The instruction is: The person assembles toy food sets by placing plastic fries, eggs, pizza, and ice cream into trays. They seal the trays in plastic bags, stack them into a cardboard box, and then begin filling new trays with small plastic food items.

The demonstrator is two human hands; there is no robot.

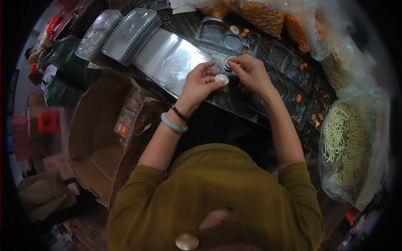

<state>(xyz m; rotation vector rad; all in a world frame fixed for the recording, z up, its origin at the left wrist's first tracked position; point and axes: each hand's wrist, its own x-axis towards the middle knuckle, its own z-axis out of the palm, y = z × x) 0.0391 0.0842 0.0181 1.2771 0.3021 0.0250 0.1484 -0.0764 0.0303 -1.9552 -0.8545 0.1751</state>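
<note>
My left hand point(197, 85) pinches a small white oval piece point(221, 78) with a bit of yellow at its lower edge; it looks like a toy egg half. Close beside it, my right hand point(252, 73) has its fingers closed at a small round white piece with a dark rim point(227, 64). Both hands are over the dark table near its front edge. Behind them lies a clear plastic tray point(209, 31) with round hollows, where an egg-like oval piece point(234, 29) and orange pieces point(245, 32) sit.
Stacked clear plastic trays point(132, 35) and clear sheets point(167, 58) lie at the left. Bags of orange pieces point(261, 19) stand at the back; a bag of pale noodle-like strands point(345, 142) is at the right. A cardboard box point(94, 138) stands open left of me.
</note>
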